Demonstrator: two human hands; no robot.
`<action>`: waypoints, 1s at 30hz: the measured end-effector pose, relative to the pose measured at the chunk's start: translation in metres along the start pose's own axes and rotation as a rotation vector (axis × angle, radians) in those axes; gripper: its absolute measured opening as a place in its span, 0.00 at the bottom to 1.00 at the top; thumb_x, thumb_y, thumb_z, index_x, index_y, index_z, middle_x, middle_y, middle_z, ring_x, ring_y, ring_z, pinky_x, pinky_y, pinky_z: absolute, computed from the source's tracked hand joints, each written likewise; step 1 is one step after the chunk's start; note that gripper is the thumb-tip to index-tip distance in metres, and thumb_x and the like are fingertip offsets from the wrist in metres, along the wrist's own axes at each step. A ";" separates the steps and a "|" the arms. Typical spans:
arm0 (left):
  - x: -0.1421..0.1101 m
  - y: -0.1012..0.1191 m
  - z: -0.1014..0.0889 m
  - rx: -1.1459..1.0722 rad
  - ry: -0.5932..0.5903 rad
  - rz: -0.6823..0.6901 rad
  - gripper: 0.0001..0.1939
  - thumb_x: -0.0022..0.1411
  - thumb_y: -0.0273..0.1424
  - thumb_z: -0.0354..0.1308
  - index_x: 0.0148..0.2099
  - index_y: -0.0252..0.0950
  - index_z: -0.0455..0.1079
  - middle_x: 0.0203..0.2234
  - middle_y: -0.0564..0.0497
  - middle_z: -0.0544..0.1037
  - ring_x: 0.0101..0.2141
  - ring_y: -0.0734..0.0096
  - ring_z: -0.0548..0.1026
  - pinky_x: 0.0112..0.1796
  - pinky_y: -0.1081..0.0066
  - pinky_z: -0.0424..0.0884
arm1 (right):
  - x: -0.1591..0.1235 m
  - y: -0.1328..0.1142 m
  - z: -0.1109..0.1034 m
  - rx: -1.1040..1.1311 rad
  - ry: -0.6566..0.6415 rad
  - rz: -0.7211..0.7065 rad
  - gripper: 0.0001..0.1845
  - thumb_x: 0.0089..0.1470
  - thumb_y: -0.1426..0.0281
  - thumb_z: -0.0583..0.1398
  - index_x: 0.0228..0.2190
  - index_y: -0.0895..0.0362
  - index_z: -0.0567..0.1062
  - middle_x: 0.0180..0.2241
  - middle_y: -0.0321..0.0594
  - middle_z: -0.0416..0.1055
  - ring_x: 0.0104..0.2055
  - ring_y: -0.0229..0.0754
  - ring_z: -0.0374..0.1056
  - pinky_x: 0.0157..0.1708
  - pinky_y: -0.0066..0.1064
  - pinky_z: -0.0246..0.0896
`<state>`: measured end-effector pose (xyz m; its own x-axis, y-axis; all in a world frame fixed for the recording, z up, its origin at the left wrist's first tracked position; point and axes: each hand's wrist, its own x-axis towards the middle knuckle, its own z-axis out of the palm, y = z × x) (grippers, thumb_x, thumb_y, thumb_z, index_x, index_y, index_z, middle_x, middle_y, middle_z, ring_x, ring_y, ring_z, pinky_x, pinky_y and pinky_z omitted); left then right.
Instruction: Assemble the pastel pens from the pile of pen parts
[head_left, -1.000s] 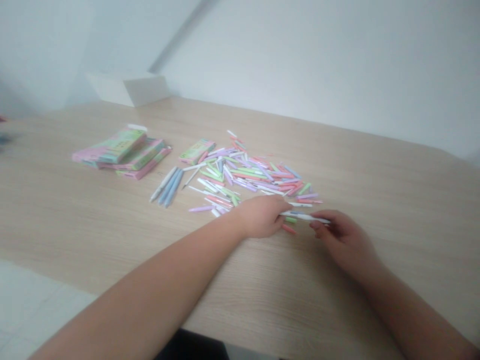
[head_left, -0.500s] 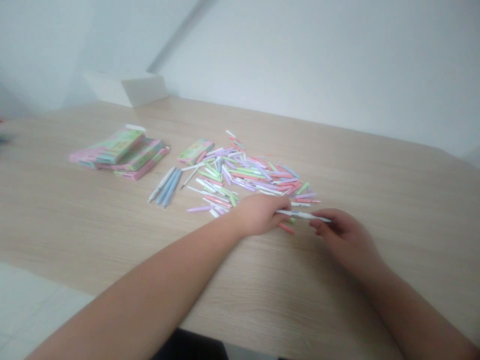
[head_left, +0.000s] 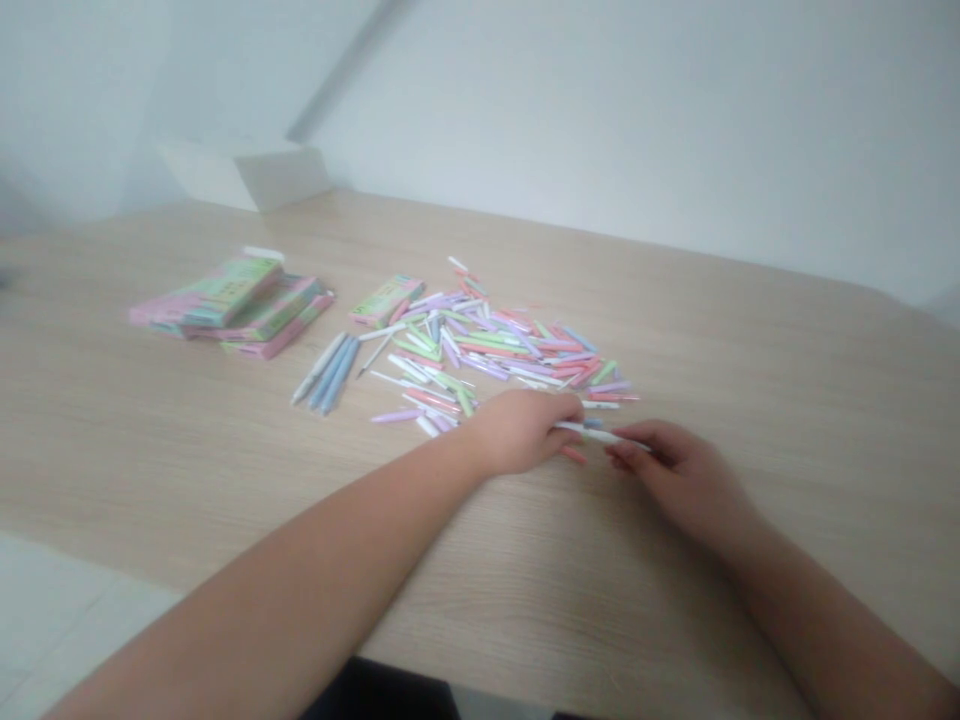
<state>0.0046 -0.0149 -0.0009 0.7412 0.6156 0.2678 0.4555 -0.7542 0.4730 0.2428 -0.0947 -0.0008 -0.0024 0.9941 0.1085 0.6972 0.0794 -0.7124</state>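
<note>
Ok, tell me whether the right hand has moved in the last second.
Yes, slightly: measured against the coral pen at the right edge of the pen pile, the right hand has shifted leftward, toward the left hand.

This is an indoor room, office or workroom (which, I cannot tell). A broad wood-grain table stands beside a pale wall, over light floor tiles.

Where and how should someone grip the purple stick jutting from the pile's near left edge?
Probably pinch the purple stick across its slim barrel near the left end, from above and left: that end points clear of the pile.
</note>
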 end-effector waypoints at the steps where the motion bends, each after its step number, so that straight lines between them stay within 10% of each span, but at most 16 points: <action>1: 0.000 0.000 0.000 0.008 0.000 0.006 0.10 0.69 0.37 0.54 0.47 0.41 0.73 0.39 0.50 0.82 0.40 0.61 0.78 0.37 0.68 0.68 | 0.000 0.000 0.000 -0.017 -0.018 0.009 0.14 0.60 0.56 0.60 0.37 0.53 0.80 0.29 0.38 0.80 0.32 0.45 0.75 0.33 0.34 0.69; 12: -0.001 0.001 0.002 0.013 -0.010 0.009 0.11 0.69 0.39 0.55 0.47 0.42 0.74 0.40 0.50 0.82 0.40 0.62 0.78 0.36 0.68 0.68 | 0.001 0.002 -0.003 -0.206 -0.092 0.022 0.25 0.66 0.53 0.52 0.25 0.52 0.76 0.21 0.35 0.73 0.24 0.41 0.69 0.27 0.33 0.61; 20: 0.000 0.001 0.001 -0.021 0.012 0.014 0.14 0.71 0.42 0.52 0.47 0.44 0.76 0.38 0.52 0.82 0.40 0.63 0.78 0.38 0.68 0.68 | -0.001 0.007 0.005 -0.078 0.091 -0.079 0.14 0.60 0.56 0.62 0.41 0.52 0.79 0.34 0.39 0.79 0.31 0.44 0.72 0.30 0.34 0.66; 30: 0.001 0.003 0.000 -0.081 0.034 -0.005 0.12 0.71 0.37 0.49 0.41 0.40 0.72 0.36 0.51 0.81 0.37 0.67 0.76 0.36 0.70 0.67 | 0.000 0.007 -0.001 0.113 0.180 -0.023 0.14 0.58 0.55 0.64 0.36 0.52 0.77 0.23 0.35 0.71 0.23 0.40 0.65 0.22 0.31 0.60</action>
<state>0.0071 -0.0167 0.0009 0.7214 0.6276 0.2927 0.4168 -0.7310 0.5403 0.2488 -0.0941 -0.0049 0.1174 0.9635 0.2407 0.6140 0.1201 -0.7802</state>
